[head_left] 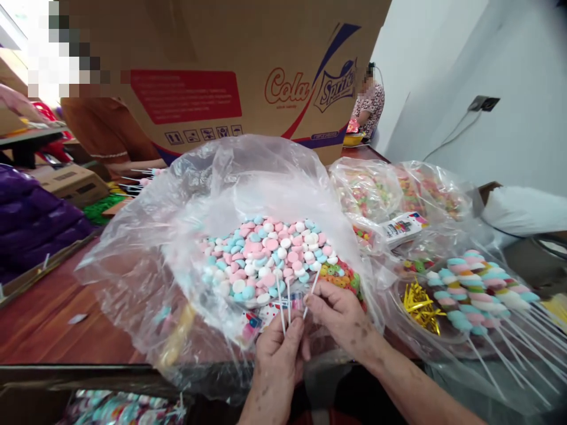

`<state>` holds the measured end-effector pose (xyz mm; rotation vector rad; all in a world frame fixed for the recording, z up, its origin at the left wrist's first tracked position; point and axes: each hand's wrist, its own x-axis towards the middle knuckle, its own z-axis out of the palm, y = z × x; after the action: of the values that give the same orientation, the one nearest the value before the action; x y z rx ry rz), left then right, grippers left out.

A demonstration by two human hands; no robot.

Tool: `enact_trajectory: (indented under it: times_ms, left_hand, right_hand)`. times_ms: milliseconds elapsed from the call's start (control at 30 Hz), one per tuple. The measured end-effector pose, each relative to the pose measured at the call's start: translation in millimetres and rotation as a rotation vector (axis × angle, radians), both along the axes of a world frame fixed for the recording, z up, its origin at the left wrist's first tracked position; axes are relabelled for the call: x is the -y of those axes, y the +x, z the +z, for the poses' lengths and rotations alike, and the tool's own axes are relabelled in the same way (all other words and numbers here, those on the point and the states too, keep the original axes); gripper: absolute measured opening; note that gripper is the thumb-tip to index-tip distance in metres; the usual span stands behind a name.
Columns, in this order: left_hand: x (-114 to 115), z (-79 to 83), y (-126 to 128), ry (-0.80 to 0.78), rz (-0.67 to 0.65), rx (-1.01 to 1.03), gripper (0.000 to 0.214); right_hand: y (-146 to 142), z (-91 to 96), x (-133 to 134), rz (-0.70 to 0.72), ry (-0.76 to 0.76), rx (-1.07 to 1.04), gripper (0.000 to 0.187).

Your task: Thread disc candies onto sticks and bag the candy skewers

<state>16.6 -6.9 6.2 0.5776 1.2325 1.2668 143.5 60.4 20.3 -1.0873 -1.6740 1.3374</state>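
White sticks [289,301] stand upright in my left hand [278,353], which is closed around their lower ends. My right hand [341,316] pinches another white stick [313,286] that leans to the right, its lower end close to my left fingers. Just beyond both hands lies a heap of pink, blue and white candies [266,254] in a large open clear plastic bag [230,171]. Red, green and orange ring candies [341,274] lie behind my right hand. Partly hidden by the sticks is a printed wrapper [261,321].
To the right, finished candy skewers [482,289] lie by gold twist ties [420,307] in a round tray. Bags of ring candies [372,189] and printed cards [403,227] sit behind. A large cardboard box [252,71] blocks the back. Below the table edge, a box holds wrapped candies [124,408]. Other people are beyond.
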Motion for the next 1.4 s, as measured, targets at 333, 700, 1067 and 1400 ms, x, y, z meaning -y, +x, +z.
enact_trajectory:
  times_ms: [333,700,1067,1400]
  left_hand:
    - [-5.3,-3.3,-18.2,0.009,0.114,0.017,0.033]
    - [-1.9,-1.9,-25.3,0.018,0.115,0.032,0.032]
    - [-3.2,-1.7,-15.5,-0.017,0.103,-0.074,0.040]
    - [-3.0,-3.1,-17.1,-0.024,0.095,-0.085,0.039]
  right_hand:
    - [-28.5,-14.4,-61.6,-0.073,0.547,0.812,0.025]
    - [6.0,-15.8,-22.7,0.118,0.693,0.961,0.022]
    - [36.8,-18.1,-28.5,-0.130,0.471,0.390,0.014]
    - [20.2,-39.9,-15.5,0.048,0.846,0.709,0.021]
